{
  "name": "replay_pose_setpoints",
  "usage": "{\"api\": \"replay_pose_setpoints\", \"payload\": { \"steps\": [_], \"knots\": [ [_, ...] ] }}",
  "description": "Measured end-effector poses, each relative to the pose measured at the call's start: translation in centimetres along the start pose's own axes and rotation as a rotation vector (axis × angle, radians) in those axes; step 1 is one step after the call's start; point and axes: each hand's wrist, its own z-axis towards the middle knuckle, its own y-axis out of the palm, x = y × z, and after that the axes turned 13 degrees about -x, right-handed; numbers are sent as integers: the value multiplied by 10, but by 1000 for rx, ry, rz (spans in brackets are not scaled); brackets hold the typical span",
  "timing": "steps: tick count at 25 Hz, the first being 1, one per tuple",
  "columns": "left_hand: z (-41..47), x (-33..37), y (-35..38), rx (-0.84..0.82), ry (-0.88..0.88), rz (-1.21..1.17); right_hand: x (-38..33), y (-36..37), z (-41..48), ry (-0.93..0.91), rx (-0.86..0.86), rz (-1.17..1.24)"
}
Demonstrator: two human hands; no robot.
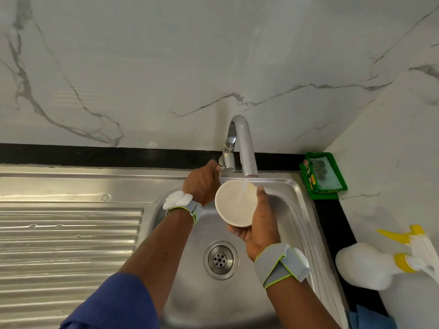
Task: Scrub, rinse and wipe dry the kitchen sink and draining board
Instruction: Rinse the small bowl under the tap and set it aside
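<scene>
Running water [244, 189] in white bowl [223, 211]

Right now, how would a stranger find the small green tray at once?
Start at the stainless steel sink and follow its back rim right, past the curved chrome tap. In the wall corner, on the black counter strip, sits the rectangular green plastic tray. Its solid green colour sets it apart from the nearby white, yellow-trimmed spray bottle.

Passable for you: draining board [71, 245], whole ribbed surface; sink [293, 210] floor around the drain [221, 260].
Obstacles: faucet [244, 143] arching over the back rim; your left hand [203, 182] gripping its handle; your right hand [261, 224] holding the bowl [234, 205] under the spout.
Right counter [337, 224]: green tray [323, 173] in the corner, spray bottle [365, 267] near the rim.
</scene>
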Motion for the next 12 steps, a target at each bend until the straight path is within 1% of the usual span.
{"api": "replay_pose_setpoints", "payload": {
  "steps": [7, 12],
  "knots": [
    [15, 9, -11, -152, -124, 114, 4, -1, 5, 24, -6, 23],
    [22, 4, -15, -228, -139, -35, 5, -2, 7, 36, -12, 31]
  ]
}}
